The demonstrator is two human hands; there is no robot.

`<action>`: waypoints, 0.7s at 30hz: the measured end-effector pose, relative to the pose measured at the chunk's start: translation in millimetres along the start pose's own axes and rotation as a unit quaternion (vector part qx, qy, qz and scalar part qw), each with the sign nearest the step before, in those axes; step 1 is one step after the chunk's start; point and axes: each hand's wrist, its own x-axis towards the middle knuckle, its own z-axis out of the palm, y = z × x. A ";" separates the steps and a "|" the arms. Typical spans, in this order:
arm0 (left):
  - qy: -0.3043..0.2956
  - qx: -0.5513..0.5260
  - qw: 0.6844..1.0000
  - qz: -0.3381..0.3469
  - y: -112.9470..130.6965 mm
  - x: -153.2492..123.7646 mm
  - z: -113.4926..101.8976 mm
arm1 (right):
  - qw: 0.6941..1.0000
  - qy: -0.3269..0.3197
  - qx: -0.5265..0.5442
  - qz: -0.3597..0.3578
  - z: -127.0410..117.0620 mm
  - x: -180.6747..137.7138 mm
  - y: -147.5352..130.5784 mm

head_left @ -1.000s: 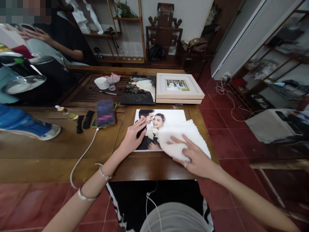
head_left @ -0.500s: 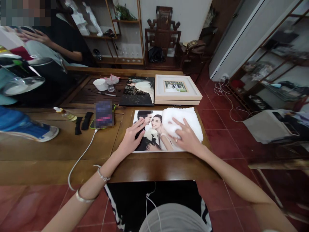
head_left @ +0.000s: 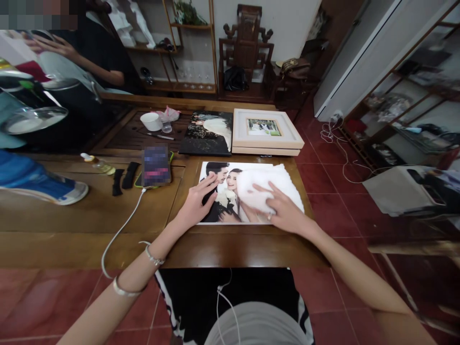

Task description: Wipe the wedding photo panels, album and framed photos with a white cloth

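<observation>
A photo panel (head_left: 223, 199) showing a couple lies flat on the wooden table in front of me. My left hand (head_left: 201, 196) rests flat on its left part, fingers stretched out over the dark suit. On the right part of the panel is a fluffy white cloth (head_left: 255, 179), reaching past the panel's right edge. My right hand (head_left: 285, 206) presses on this cloth and holds it, with two fingers spread over the top and the others bent. The panel's right side is hidden under the cloth and hand.
Behind the panel stand light framed pictures (head_left: 268, 144) and a dark photo panel (head_left: 206, 139). To the left lie a phone (head_left: 156, 165) on a white cable, black straps (head_left: 124, 178), a dropper bottle (head_left: 100, 165) and a blue shoe (head_left: 39, 179). Another person (head_left: 93, 57) sits at the far left.
My right hand and the white cloth have slid slightly down and to the right over the panel. My left hand stays in place. The whole view has shifted a little.
</observation>
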 end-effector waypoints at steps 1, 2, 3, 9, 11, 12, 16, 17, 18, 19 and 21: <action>-0.002 0.000 1.000 -0.003 -0.1 0.1 0.0 | 1.000 0.003 0.006 0.015 -3.7 12.8 10.3; -0.004 0.001 1.000 -0.006 -0.1 0.3 -0.1 | 0.999 0.004 0.013 0.032 -7.5 25.5 20.1; -0.006 0.001 1.000 -0.008 0.0 0.4 -0.2 | 0.998 0.006 0.021 0.052 -11.2 37.4 29.0; -0.011 -0.009 1.000 -0.018 1.3 0.3 -0.9 | 0.991 0.023 0.055 0.116 -18.2 70.6 51.2; -0.009 -0.012 1.000 -0.023 1.4 -0.1 -0.4 | 0.994 0.032 0.038 0.094 -11.2 61.3 41.9; -0.009 -0.012 1.000 -0.024 1.4 -0.2 -0.1 | 0.996 0.038 0.025 0.079 -6.7 53.0 34.0; -0.009 -0.009 1.000 -0.023 1.6 -0.3 0.6 | 0.999 0.006 -0.007 0.030 9.1 5.7 -13.1; -0.008 -0.008 1.000 -0.023 1.9 -0.2 0.6 | 1.000 -0.013 -0.005 0.019 11.4 -6.5 -26.2; -0.007 -0.007 1.000 -0.023 2.2 -0.2 0.5 | 0.999 -0.036 -0.002 0.004 13.1 -17.5 -38.6; -0.006 -0.006 1.000 -0.022 2.7 -0.2 0.4 | 0.998 -0.059 0.001 -0.009 14.2 -26.9 -49.6; -0.006 -0.003 1.000 -0.019 3.4 -0.3 0.0 | 0.995 -0.096 0.006 -0.031 15.2 -39.2 -65.1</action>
